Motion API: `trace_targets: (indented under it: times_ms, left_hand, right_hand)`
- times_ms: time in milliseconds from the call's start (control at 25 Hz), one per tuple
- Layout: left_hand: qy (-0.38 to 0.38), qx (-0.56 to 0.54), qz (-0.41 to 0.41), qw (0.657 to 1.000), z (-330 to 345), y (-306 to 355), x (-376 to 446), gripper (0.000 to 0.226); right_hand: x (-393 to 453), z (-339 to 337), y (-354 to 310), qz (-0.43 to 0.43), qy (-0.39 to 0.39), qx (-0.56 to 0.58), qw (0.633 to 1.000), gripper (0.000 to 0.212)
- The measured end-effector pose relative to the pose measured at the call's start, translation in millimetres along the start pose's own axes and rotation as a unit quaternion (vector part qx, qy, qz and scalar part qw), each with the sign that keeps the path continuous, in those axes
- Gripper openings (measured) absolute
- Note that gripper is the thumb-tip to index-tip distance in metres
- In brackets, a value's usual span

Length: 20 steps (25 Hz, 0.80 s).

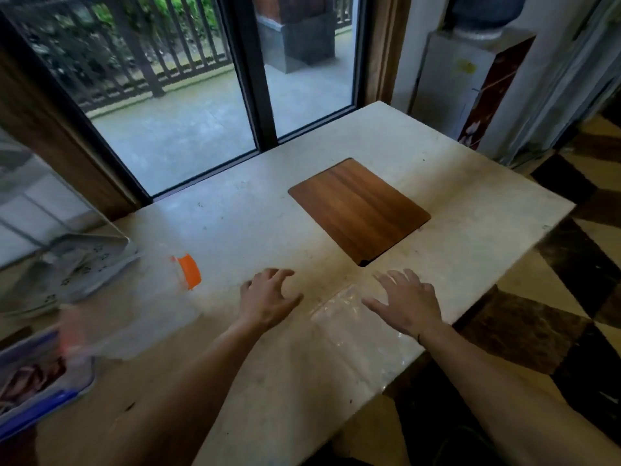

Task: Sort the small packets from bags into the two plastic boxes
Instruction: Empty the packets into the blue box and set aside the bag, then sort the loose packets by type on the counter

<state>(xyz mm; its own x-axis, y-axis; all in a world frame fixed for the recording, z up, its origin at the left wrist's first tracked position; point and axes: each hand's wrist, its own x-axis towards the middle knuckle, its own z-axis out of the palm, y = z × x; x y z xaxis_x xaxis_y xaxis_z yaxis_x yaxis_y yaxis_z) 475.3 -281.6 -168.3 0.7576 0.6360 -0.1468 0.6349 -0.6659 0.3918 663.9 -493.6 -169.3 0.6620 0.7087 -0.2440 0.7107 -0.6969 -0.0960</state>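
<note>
A flat clear plastic bag (346, 317) lies on the pale stone table (255, 213) near its front right edge. My right hand (405, 302) hovers over the bag's right side with fingers spread. My left hand (268, 295) is just left of the bag, fingers loosely bent, holding nothing. At the left stands a clear plastic box with orange clips (141, 304), blurred. A second box with a blue rim (40, 385) sits at the lower left edge, with dark reddish packets inside.
A wooden board (359, 210) is set into the table beyond my hands. A clear lid or tray (67, 264) lies at the far left. Glass doors stand behind the table; a patterned floor lies to the right.
</note>
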Motion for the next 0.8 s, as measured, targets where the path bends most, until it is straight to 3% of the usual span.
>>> trace_targets:
  times_ms: [320, 640, 800]
  left_hand:
    - [0.101, 0.036, -0.134, 0.985, -66.7, -113.7, -101.9, 0.067]
    - [0.152, -0.04, -0.262, 0.952, -93.2, -240.6, -236.5, 0.069]
    - [0.174, -0.048, -0.285, 0.941, -99.9, -288.9, -277.2, 0.07]
  right_hand:
    - [18.0, -21.6, -157.8, -0.234, 0.024, -0.025, 0.972, 0.077]
    - [-26.7, -3.3, -322.1, -0.349, 0.009, -0.044, 0.936, 0.075]
    - [-55.6, 7.5, -378.0, -0.383, 0.012, -0.04, 0.923, 0.073]
